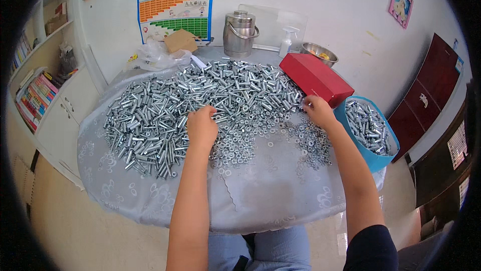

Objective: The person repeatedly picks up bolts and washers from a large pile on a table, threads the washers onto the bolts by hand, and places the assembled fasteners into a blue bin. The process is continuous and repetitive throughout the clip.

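Observation:
A broad heap of silvery metal sleeves and bolts (pixel 150 115) covers much of the table. My left hand (pixel 202 126) is over the middle of it, fingers bent together at the heap's inner edge; whatever they hold is too small to make out. My right hand (pixel 320 112) is at the heap's right end, beside the red box (pixel 318 78). Its fingers are curled in a pinch, and their contents cannot be made out either. Between my hands lie loose washers and nuts (pixel 235 146), with a second patch of small rings (pixel 313 146) below my right hand.
A blue bucket (pixel 373 161) full of assembled bolts stands at the right edge. Behind the heap are a steel lidded pot (pixel 239 35), a spray bottle (pixel 285 43), a metal bowl (pixel 320 52), a cardboard box (pixel 180 41) and a plastic bag (pixel 158 55). A thin wavy wire (pixel 229 191) lies in front.

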A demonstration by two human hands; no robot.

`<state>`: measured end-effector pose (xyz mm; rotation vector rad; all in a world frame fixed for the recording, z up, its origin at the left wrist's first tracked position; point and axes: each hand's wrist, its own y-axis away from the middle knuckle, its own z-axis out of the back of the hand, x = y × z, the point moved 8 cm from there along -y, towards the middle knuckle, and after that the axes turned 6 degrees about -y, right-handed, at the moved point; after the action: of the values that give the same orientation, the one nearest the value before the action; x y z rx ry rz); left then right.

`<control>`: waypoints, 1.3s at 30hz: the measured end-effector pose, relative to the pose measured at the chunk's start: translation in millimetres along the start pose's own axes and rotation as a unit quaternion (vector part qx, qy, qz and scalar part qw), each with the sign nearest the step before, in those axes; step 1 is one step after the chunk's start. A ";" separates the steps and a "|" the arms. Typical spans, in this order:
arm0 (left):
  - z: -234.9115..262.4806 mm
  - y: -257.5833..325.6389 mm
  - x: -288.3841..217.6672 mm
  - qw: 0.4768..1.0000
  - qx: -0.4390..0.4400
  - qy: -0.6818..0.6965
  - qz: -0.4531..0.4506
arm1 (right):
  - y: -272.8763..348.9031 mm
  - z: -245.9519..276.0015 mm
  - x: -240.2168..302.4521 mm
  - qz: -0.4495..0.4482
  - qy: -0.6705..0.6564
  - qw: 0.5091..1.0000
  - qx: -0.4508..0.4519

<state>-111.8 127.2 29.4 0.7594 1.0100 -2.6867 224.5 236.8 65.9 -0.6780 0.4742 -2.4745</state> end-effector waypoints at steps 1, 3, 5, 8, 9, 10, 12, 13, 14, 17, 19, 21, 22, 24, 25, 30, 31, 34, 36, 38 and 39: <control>-2.0 2.7 -2.5 1.000 0.013 -0.023 -0.002 | 2.1 7.5 0.9 -0.048 -0.119 0.989 -0.079; -11.0 4.4 -2.0 0.997 0.057 -0.054 0.016 | 10.8 -1.8 7.8 -0.070 -0.304 0.945 -0.103; -16.0 9.2 -3.2 0.995 0.042 -0.089 -0.018 | 28.6 -13.7 23.3 -0.111 -0.424 0.892 -0.108; -25.0 15.6 -17.9 0.985 0.081 -0.128 -0.079 | 59.8 -37.0 50.9 -0.133 -0.493 0.855 -0.090; -25.2 18.1 -21.4 0.981 0.083 -0.145 -0.103 | 58.5 -32.6 67.6 -0.075 -0.429 0.897 -0.073; -26.1 22.1 -25.2 0.975 0.091 -0.162 -0.126 | 61.8 -28.4 85.3 -0.020 -0.362 0.930 -0.055; -28.6 26.6 -22.8 0.969 0.146 -0.168 -0.106 | 68.2 -30.8 102.5 0.035 -0.287 0.957 -0.029; -27.6 27.2 -22.1 0.967 0.160 -0.169 -0.106 | 68.9 -30.0 105.2 0.039 -0.278 0.960 -0.022; -25.7 27.8 -20.9 0.964 0.174 -0.171 -0.106 | 69.5 -29.8 107.4 0.043 -0.269 0.962 -0.014; -16.2 29.2 -18.7 0.956 0.221 -0.154 -0.114 | 72.0 -26.4 108.9 0.070 -0.260 0.963 -0.011; -8.5 29.6 -21.8 0.960 0.213 -0.138 -0.120 | 73.1 -25.1 108.5 0.080 -0.256 0.963 -0.005; -3.0 25.1 -19.4 0.966 0.221 -0.099 -0.092 | 73.8 -23.9 109.8 0.085 -0.258 0.962 0.002; -2.5 23.8 -18.6 0.968 0.225 -0.079 -0.078 | 74.7 -23.6 111.1 0.094 -0.250 0.964 0.003; -1.0 23.3 -18.8 0.976 0.200 -0.054 -0.065 | 76.4 -23.1 113.6 0.113 -0.234 0.966 0.007; -1.3 23.1 -16.5 0.977 0.197 -0.057 -0.056 | 76.7 -23.5 115.1 0.121 -0.230 0.965 0.009; 1.6 31.3 -24.4 0.966 0.198 -0.127 -0.112 | 77.6 -23.4 121.0 0.138 -0.220 0.966 0.018; 3.2 36.3 -27.8 0.962 0.202 -0.137 -0.126 | 78.2 -23.0 120.7 0.138 -0.221 0.965 0.017; 4.3 43.3 -31.4 0.950 0.235 -0.169 -0.114 | 78.6 -22.7 120.5 0.141 -0.228 0.963 0.018; 5.4 44.2 -32.0 0.950 0.238 -0.171 -0.105 | 78.1 -23.4 120.8 0.148 -0.236 0.960 0.019; 3.2 43.6 -36.4 0.949 0.244 -0.150 -0.129 | 77.9 -24.1 121.5 0.144 -0.238 0.960 0.028; 2.5 43.4 -38.6 0.948 0.247 -0.140 -0.140 | 78.0 -24.5 122.1 0.142 -0.238 0.960 0.033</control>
<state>-65.5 92.2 26.4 0.2925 0.3990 -3.2247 151.9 109.5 55.5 -1.0596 0.2772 -1.9613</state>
